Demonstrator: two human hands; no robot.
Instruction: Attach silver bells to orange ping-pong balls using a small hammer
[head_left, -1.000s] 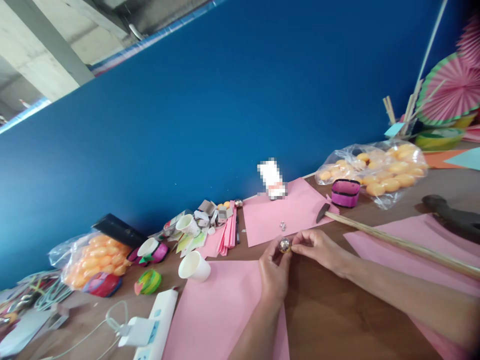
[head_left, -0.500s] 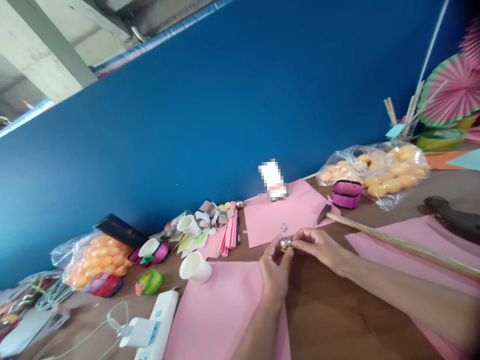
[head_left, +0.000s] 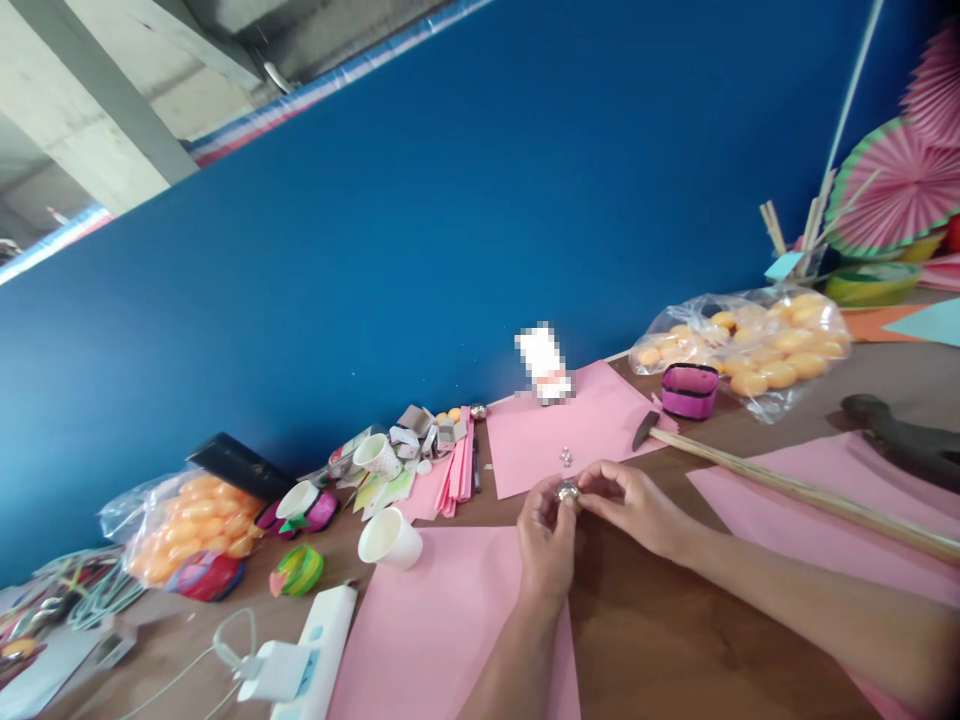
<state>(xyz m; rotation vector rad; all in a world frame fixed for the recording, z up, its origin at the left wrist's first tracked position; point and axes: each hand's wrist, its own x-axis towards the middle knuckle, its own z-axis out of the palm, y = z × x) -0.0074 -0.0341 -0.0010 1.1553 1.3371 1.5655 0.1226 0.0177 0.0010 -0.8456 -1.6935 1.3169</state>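
Both hands meet over the brown table, pinching a small shiny metallic ball (head_left: 567, 492) between them. My left hand (head_left: 546, 545) grips it from below and the left with curled fingers. My right hand (head_left: 628, 503) holds it from the right with thumb and fingertips pressed on it. A tiny silvery piece (head_left: 565, 457) lies on the pink paper sheet (head_left: 559, 428) just beyond the hands. Another pink sheet (head_left: 442, 620) lies under my left wrist.
A white paper cup (head_left: 388, 540) lies on its side to the left. A long wooden stick (head_left: 787, 485) runs rightward past a pink box (head_left: 689, 390) and a bag of orange balls (head_left: 750, 348). A white power strip (head_left: 307, 655) sits at the front left.
The hands have stayed together on the ball and turned it slightly, so less of it shows now. The view has shifted a little.
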